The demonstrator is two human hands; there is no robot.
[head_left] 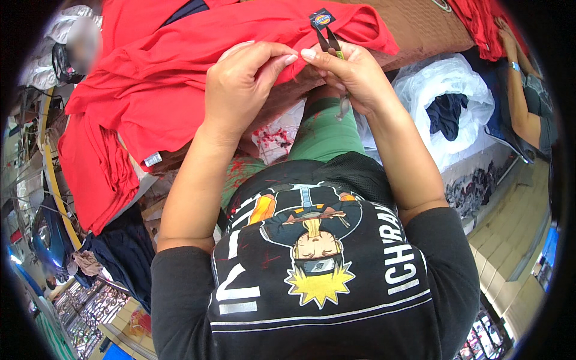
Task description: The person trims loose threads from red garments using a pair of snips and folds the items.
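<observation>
A red garment (162, 78) is spread over the brown-covered work surface and hangs down its near left side. My left hand (240, 81) is closed, thumb and forefinger pinching the garment's edge. Close beside it, my right hand (354, 75) has its thumb and forefinger pressed together at the same edge. Small dark thread snips (324, 39) are held in that right hand, blades pointing away from me. Just past the blades lies a dark label (321, 18) on the red cloth. A small white tag (153, 159) shows at the garment's lower edge.
A white plastic bag (432, 78) with dark cloth inside stands to the right. Beyond it, another person's arm (517, 90) reaches to more red cloth (477, 27). Dark blue cloth (123, 252) hangs at lower left. Red thread scraps lie on my green trousers (330, 135).
</observation>
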